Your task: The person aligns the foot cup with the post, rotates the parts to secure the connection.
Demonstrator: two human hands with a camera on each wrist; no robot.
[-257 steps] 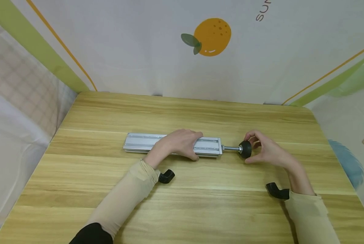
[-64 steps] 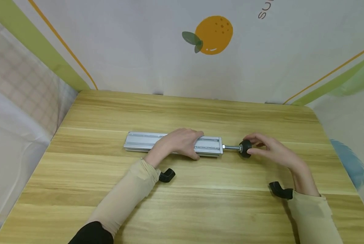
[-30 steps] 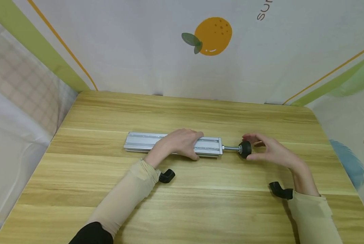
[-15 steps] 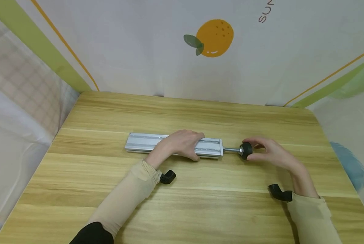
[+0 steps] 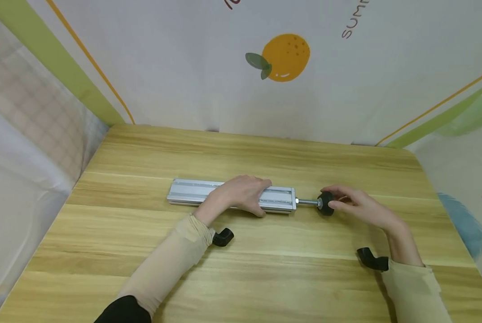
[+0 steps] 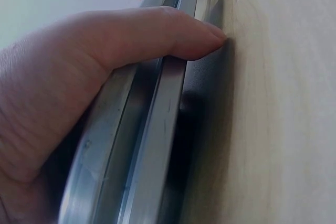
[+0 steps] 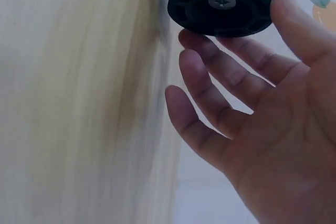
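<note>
A silver aluminium extrusion [image 5: 190, 190] lies lengthwise on the wooden table. My left hand [image 5: 243, 194] grips it from above, the thumb [image 6: 184, 32] along its near side and the other fingers hidden over the far side. Out of its right end runs a threaded rod [image 5: 308, 202] with a nut at each end, carrying a black levelling foot [image 5: 325, 203]. With thumb and fingertips my right hand [image 5: 360, 207] pinches the foot's rim. In the right wrist view the underside of the levelling foot [image 7: 220, 6] shows a cross-shaped screw head at its centre.
Black curved pieces [image 5: 223, 237] stick out from both beige sleeves [image 5: 412, 287] just above the table [image 5: 265, 278]. A white curtain [image 5: 184, 67] with a printed orange hangs behind the table's back edge and along both sides.
My right thumb has moved up from the foot's lower edge onto its face, and the fingers have shifted around the rim. The left hand and extrusion stay put; the head view tilts slightly.
</note>
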